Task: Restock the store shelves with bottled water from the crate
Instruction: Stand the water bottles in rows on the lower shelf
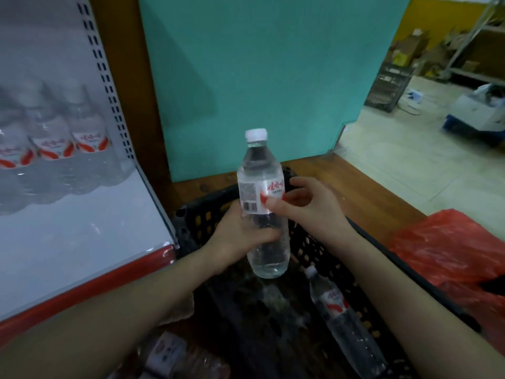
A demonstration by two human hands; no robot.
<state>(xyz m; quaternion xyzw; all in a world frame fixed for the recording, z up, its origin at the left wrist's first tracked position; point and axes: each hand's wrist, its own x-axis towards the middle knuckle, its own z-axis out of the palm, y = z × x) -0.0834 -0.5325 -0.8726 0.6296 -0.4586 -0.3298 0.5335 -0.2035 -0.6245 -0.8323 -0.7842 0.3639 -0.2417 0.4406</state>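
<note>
One bottle (pixel 259 181) is held by left hand (pixel 240 231) and right hand (pixel 308 206).

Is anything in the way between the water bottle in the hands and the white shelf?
Nothing visible is. The water bottle, held upright by the left hand and right hand, is over the crate. The shelf beside it has bare white space in front; the stocked bottles stand at its back.
</note>
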